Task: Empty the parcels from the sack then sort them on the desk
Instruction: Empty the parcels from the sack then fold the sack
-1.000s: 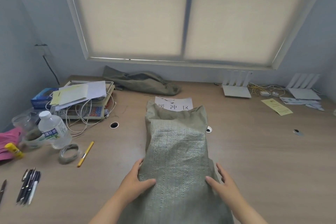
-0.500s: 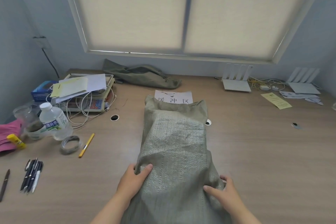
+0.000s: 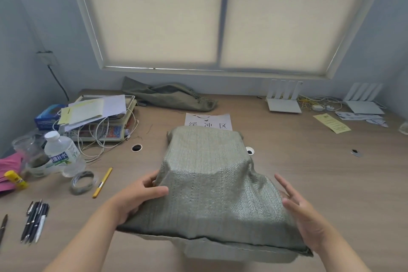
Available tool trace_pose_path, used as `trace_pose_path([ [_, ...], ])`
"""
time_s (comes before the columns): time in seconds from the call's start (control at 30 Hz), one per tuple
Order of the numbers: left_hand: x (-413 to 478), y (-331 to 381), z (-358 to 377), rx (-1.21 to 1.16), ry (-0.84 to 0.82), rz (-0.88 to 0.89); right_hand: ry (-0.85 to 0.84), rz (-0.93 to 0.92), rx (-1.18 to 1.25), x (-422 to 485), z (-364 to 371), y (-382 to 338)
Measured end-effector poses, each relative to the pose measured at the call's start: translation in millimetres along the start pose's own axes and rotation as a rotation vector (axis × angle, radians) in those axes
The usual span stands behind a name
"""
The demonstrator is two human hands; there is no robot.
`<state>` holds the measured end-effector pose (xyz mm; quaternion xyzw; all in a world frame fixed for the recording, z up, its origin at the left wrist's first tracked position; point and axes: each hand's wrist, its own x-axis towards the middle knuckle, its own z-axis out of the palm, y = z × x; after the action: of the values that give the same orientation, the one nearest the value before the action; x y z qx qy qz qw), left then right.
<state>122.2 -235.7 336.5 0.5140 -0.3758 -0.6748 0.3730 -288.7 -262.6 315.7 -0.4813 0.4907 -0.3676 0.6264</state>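
We log the sack (image 3: 209, 183) between our hands on the counter (image 3: 331, 183), long axis running away from us; left hand (image 3: 136, 196) pinches its side, right hand (image 3: 302, 216) fingers (image 3: 284, 185) spread alongside.

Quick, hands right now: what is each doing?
Left hand: grips the sack at its left side.
Right hand: open, straight fingers against the sack's right side.

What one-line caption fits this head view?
Left hand grips and right hand braces a bulging grey-green woven sack tipped up on the brown wooden desk.
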Motion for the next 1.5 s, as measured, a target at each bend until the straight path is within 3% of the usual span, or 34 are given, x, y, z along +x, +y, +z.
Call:
trace_pose_path([
  [0.1, -2, 6, -9, 0.039, -0.082, 0.022, -0.066, -0.043, -0.042, -1, -4, -17],
  [0.23, -3, 14, -12, 0.116, -0.016, 0.094, -0.18, -0.037, -0.13, -2, -7, -37],
  [0.4, 8, 16, -6, 0.076, 0.228, 0.178, -0.223, -0.089, -0.767, 3, 13, -45],
  [0.53, 12, 18, -5, -0.005, 0.36, 0.209, -0.038, -0.175, -0.754, 10, 24, -34],
  [0.73, 1, 13, -6, -0.217, 0.064, 0.188, 0.339, -0.098, -0.556, 31, 33, -13],
  [0.87, 11, -9, 9, -0.11, 0.132, 0.206, 0.423, -0.004, -0.466, 41, 37, 17],
  [1.07, 9, -26, 12, -0.073, 0.394, 0.302, 0.345, -0.011, -0.348, 37, 37, 25],
  [1.2, 11, -28, 9, -0.103, 0.51, 0.38, 0.032, -0.044, -0.586, 29, 37, 13],
  [1.3, 18, -31, 3, -0.139, 0.614, 0.39, -0.081, -0.079, -0.844, 29, 43, 22],
  [1.4, 21, -34, -2, -0.17, 0.652, 0.371, -0.086, -0.119, -0.976, 28, 45, 35],
  [1.5, 19, -31, -10, -0.167, 0.694, 0.386, 0.035, -0.08, -0.953, 30, 40, 40],
])
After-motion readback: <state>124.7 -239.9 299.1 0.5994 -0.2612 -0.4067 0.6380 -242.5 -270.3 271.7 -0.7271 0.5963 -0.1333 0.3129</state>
